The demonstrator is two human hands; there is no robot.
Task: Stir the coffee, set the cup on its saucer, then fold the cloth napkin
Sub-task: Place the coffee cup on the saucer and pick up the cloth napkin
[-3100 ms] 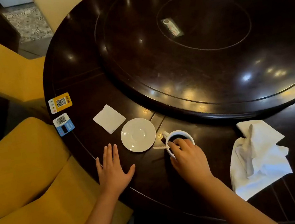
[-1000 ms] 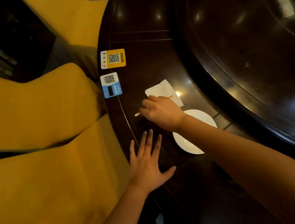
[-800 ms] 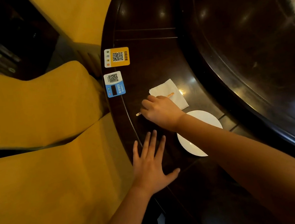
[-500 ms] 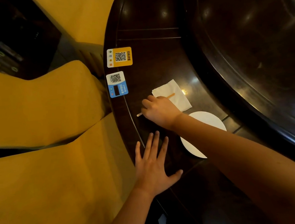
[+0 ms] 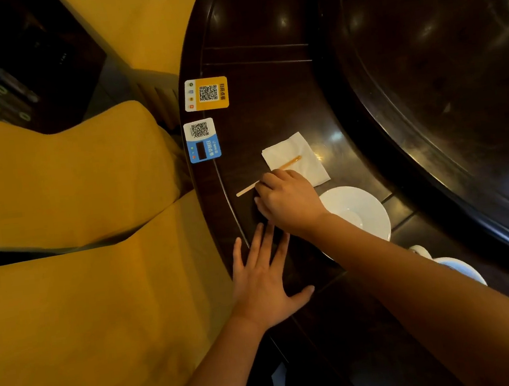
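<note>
A dark, glossy round table with a raised turntable at its centre carries a scatter of small items. A white saucer lies just beyond the wrist of the right hand, partly covered by the forearm. A white paper napkin lies just ahead of that hand's fingers, a wooden stir stick resting across it. Further ahead, at the rim, are a blue QR card and an orange QR card. The left hand lies flat, fingers spread, on the table's edge. A white cup peeks out beyond the right forearm.
</note>
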